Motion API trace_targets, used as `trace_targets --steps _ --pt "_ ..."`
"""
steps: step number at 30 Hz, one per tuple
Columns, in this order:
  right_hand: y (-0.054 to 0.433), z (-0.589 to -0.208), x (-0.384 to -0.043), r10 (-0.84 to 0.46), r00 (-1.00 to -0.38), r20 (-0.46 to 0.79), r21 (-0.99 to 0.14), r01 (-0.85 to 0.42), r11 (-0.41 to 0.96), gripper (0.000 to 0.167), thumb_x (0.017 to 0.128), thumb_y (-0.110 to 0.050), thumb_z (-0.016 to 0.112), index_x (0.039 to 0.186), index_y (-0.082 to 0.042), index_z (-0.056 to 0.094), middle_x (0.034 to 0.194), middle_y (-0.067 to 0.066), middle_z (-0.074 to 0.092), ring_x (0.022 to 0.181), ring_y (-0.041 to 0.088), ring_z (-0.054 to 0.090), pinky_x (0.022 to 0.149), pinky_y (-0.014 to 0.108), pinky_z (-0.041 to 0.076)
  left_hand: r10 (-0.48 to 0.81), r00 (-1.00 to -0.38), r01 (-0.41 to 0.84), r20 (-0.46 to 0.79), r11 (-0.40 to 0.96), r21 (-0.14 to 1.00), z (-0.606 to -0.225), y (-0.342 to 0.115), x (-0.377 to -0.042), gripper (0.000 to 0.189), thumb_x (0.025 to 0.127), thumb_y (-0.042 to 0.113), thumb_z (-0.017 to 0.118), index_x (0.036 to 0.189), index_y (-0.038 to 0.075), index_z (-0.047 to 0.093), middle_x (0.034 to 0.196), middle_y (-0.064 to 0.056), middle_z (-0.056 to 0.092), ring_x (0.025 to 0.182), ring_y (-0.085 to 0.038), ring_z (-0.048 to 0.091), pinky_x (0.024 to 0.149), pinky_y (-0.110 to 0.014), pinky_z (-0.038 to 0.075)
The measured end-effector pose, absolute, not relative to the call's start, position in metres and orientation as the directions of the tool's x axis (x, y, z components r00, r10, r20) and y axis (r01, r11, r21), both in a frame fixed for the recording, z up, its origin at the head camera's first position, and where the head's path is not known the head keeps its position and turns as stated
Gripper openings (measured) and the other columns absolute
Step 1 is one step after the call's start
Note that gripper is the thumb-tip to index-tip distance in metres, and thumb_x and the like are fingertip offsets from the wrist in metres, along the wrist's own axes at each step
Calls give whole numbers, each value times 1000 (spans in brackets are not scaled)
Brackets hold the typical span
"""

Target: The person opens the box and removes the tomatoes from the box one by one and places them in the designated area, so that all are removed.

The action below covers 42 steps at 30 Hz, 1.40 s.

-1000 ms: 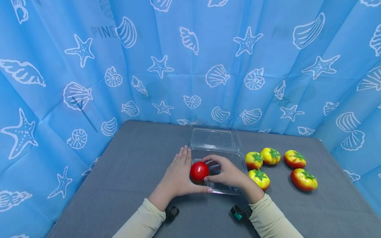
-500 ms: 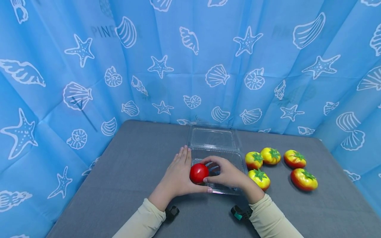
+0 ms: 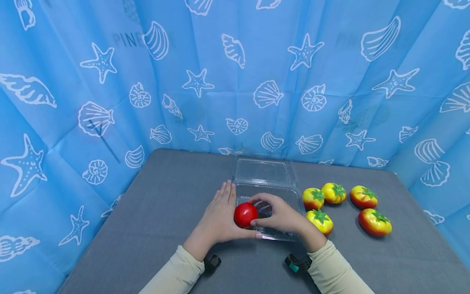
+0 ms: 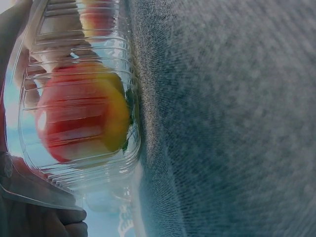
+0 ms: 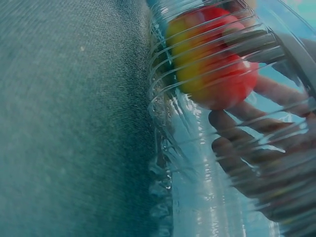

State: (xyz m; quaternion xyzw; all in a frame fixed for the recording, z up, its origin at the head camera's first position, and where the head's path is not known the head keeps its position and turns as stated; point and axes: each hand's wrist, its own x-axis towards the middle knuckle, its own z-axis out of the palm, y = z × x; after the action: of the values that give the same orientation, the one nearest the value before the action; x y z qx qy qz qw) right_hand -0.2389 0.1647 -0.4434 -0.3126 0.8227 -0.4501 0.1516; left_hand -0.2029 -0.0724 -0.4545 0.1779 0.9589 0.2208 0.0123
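Note:
A glossy red toy tomato [image 3: 245, 215] sits in the left part of a clear plastic clamshell box [image 3: 295, 200]. Seen through the box wall in the left wrist view, the tomato [image 4: 81, 111] is red above and yellow lower down, with a bit of green near the base. My right hand [image 3: 280, 212] reaches over the box and holds the tomato from its right side with curled fingers and thumb. Along the box's left side lies my left hand [image 3: 218, 222], fingers straight, its thumb stretched along the front edge. The left hand's far side is hidden.
Several yellow-red toy tomatoes with green leaf tops, one of them a yellow tomato [image 3: 319, 221], lie right of the box on a grey cloth-covered table [image 3: 147, 212]. The box's lid [image 3: 262, 170] lies folded back. A blue seashell curtain [image 3: 220, 81] hangs behind.
The tomato has shifted very slightly toward the front of the box, with the right hand's fingers moving a little along with it. The left hand looks unmoved.

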Motion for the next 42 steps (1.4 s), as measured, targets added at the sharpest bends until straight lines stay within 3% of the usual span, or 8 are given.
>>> trace_targets --steps 42 --pt "176 -430 -236 -620 -782 68 -822 -396 409 53 91 -23 85 139 -15 63 137 6 68 121 31 66 103 58 58 332 -942 323 53 848 420 -454 -71 -203 141 69 92 69 170 7 19 179 -12 14 167 -36 10 131 -56 27"
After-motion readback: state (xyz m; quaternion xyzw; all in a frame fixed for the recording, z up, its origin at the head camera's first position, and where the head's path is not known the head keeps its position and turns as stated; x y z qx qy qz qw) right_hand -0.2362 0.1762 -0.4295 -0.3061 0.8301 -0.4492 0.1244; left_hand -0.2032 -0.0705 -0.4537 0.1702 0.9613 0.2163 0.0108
